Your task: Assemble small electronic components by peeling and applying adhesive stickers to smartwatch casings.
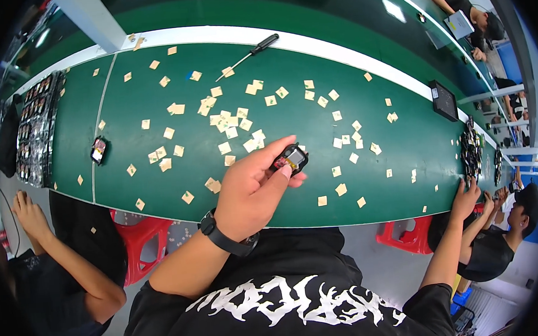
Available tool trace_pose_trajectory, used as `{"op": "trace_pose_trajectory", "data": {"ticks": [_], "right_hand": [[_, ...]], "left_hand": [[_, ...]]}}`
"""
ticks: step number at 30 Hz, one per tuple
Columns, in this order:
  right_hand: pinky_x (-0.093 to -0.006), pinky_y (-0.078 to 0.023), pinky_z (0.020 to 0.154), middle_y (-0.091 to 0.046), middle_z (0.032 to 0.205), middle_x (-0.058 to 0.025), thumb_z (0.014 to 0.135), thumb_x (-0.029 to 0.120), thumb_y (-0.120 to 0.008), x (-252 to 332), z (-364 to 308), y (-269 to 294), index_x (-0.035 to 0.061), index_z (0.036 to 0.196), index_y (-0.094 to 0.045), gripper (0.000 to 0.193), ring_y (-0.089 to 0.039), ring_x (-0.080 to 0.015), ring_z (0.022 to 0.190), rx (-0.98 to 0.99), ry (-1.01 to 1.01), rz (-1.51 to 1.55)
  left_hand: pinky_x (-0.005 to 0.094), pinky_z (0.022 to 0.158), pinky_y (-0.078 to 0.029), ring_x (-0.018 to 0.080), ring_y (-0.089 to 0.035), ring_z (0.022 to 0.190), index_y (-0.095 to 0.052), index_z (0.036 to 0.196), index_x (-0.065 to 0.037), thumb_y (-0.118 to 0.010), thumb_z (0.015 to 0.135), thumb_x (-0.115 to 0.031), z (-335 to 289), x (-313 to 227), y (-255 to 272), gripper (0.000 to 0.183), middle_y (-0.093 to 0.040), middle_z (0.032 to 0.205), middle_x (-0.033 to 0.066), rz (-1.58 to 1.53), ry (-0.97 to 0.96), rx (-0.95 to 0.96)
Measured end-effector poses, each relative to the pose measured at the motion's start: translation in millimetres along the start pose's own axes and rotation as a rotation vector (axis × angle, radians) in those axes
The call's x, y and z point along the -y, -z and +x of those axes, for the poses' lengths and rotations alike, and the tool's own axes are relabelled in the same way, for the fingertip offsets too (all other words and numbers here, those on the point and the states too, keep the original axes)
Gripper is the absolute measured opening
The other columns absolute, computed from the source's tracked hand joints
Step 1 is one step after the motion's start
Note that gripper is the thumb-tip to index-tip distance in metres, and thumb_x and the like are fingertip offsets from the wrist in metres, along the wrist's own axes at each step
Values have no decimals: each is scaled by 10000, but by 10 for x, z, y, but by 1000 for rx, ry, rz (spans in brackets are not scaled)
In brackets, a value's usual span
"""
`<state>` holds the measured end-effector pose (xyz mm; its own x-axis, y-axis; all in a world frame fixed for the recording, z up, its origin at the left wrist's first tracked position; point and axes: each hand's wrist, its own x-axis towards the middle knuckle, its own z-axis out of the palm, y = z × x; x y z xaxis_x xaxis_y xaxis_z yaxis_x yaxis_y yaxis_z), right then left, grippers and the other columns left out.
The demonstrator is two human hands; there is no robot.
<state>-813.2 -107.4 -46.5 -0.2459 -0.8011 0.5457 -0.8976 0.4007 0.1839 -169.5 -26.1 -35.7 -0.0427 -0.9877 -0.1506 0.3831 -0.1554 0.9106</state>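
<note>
My left hand holds a small black smartwatch body above the table, thumb over its face. The watch body has a greyish screen area with red and yellow marks and no strap. A dark watch is strapped on my left wrist. Far out to the right, my right hand reaches to the table edge, its fingers stretched toward a pile of black watch parts. The fingertips look apart, at the near side of the pile. Another watch body lies face up on the left of the table.
Many small beige paper squares are scattered over the green table. A screwdriver lies by the far edge. Black trays of parts stand at left, a black box at right. Co-workers sit on both sides; red stools stand below.
</note>
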Motion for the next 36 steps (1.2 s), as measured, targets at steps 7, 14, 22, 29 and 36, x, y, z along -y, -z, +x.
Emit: {"op": "trace_pose_trajectory", "data": {"ticks": [7,14,22,29,36], "right_hand": [[-433,-509,917,-619,1198,-195,993,274,-610,-89,198,-105,79,1303,-629,367,-622,-381,1101,75,113,-8],[-428,-529,828,-648,1157,-141,1005,235,-587,19,156,-66,95,1236,-653,278,-653,-354,1029,59,128,-68],[-414,-522,905,-682,1121,-174,992,140,-634,-85,-363,89,9,1169,-673,223,-653,-348,1046,-178,283,126],[-383,-559,843,-688,1090,-163,903,-49,-668,1276,-1146,962,0,1160,-693,263,-682,-310,973,-222,471,454],[-343,-562,615,-702,979,-181,784,-95,-730,2723,-1348,1750,-32,1081,-700,305,-686,-291,729,-178,770,939]], "left_hand": [[340,976,-534,228,-679,1107,-453,1476,50,-400,903,144,-62,13,52,583,-629,1258,173,108,-141,93],[317,928,-545,216,-677,1084,-495,1449,32,-434,910,134,-68,24,72,552,-622,1233,170,197,-202,100],[275,766,-569,182,-700,911,-582,1332,35,-621,966,2,-452,-663,511,370,-651,1093,127,283,-197,-338],[264,733,-513,112,-618,795,-682,1189,19,-697,940,-93,-564,-937,2010,273,-693,930,66,1040,-359,-1138],[402,800,-538,363,-696,876,-689,1145,12,-654,930,-208,-497,-963,2843,309,-712,984,232,1503,-144,-1044]]}}
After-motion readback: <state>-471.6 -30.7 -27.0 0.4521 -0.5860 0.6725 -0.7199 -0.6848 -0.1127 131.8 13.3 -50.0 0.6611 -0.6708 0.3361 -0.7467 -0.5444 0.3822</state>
